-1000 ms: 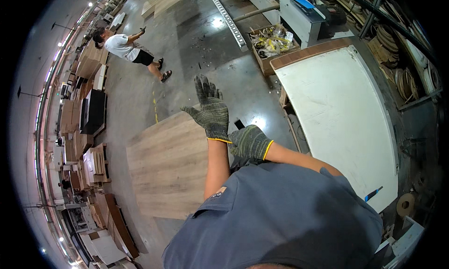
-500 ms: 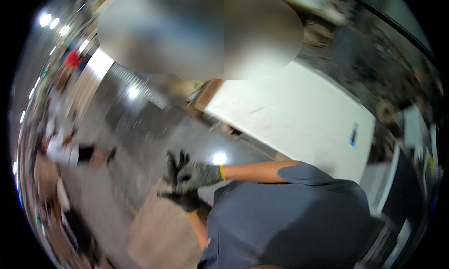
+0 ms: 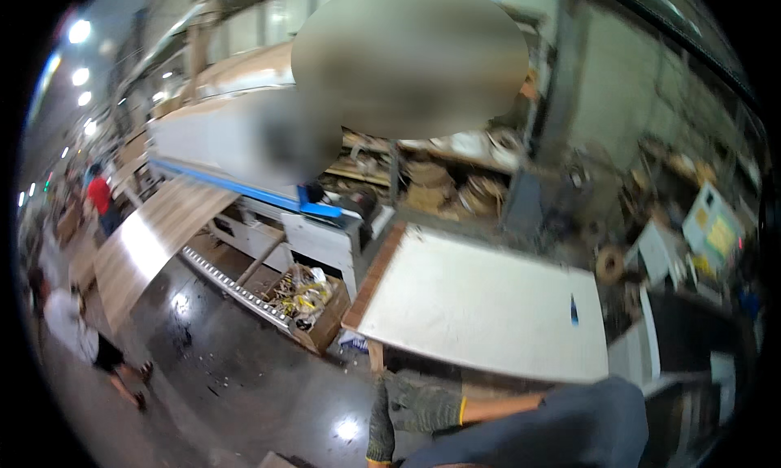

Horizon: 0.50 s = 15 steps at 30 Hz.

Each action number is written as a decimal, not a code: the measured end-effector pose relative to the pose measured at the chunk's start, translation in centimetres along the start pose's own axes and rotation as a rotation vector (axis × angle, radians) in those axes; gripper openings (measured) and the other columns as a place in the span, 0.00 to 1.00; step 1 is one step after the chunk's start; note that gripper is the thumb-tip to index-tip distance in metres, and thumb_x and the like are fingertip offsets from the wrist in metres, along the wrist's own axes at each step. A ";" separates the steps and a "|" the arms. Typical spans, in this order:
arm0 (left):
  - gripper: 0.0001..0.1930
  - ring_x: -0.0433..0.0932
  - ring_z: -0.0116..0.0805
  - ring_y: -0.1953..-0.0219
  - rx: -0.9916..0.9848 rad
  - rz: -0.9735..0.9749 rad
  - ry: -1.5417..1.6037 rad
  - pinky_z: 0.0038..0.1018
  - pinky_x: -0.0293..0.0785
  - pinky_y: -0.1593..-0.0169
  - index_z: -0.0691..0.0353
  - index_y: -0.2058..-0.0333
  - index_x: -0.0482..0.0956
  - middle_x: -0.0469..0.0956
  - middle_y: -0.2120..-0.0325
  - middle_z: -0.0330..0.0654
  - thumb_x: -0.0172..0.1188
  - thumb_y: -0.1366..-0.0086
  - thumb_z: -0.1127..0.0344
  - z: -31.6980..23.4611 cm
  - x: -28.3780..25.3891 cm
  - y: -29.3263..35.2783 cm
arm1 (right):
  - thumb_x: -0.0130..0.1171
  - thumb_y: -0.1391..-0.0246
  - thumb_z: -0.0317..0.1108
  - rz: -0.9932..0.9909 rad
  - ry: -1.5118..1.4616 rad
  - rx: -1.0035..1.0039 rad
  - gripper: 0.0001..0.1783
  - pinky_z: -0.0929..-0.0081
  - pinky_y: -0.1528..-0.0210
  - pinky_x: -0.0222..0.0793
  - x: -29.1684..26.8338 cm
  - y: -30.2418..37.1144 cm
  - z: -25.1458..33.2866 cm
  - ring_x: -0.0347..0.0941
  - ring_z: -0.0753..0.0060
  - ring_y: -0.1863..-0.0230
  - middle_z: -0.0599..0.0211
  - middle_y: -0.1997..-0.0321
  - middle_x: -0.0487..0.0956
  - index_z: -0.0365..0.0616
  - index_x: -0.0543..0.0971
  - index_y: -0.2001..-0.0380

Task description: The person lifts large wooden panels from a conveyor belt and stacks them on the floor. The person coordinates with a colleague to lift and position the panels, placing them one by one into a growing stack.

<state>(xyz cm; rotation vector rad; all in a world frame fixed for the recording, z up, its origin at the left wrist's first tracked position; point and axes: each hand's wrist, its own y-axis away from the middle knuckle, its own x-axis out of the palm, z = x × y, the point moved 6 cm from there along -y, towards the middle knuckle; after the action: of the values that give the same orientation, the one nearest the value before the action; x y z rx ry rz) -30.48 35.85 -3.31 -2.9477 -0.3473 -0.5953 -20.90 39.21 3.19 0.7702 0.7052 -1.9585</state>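
Gloves cover both hands, right hand overlapping left hand in view; whether fingers are apart or together, I cannot tell. From them, grey floor lies at nine o'clock, white panel at one, filled box at eleven, shelves at twelve.

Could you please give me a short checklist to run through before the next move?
1. Gloves worn: ok, on both the left hand and the right hand.
2. Hands empty: cannot tell, they are close together and their fingers are unclear.
3. Blue tool away from the hands: ok, it lies on the white board.
4. Floor free of litter: not ok, dark scraps lie on it.
5. Person in white shirt out of reach: ok, standing off to the left.
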 end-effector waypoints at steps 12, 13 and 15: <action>0.31 0.64 0.30 0.41 -0.109 0.467 0.193 0.29 0.61 0.38 0.58 0.33 0.52 0.55 0.34 0.41 0.44 0.29 0.51 2.8 4.7 5.7 | 0.56 0.43 0.31 -0.014 -1.445 0.867 0.19 0.73 0.52 0.72 3.1 6.1 2.1 0.73 0.70 0.54 0.60 0.50 0.76 0.38 0.74 0.48; 0.30 0.61 0.30 0.39 -0.149 0.482 0.263 0.29 0.58 0.36 0.59 0.33 0.51 0.55 0.33 0.41 0.45 0.28 0.54 2.0 4.8 5.8 | 0.56 0.43 0.31 0.055 -1.459 0.876 0.22 0.74 0.50 0.71 3.5 6.8 1.5 0.72 0.70 0.51 0.60 0.46 0.74 0.38 0.71 0.45; 0.30 0.59 0.31 0.36 -0.204 0.472 0.241 0.30 0.55 0.34 0.61 0.33 0.50 0.53 0.33 0.42 0.46 0.28 0.59 -0.9 4.5 5.8 | 0.57 0.44 0.30 0.128 -1.441 0.869 0.28 0.75 0.47 0.70 4.4 8.0 -1.4 0.70 0.71 0.47 0.61 0.40 0.69 0.39 0.67 0.40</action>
<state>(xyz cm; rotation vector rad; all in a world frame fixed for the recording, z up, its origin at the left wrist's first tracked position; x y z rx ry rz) -25.31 31.01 -1.08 -2.9297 0.4447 -0.9388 -15.29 34.38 -2.38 -0.2786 -1.0523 -2.0412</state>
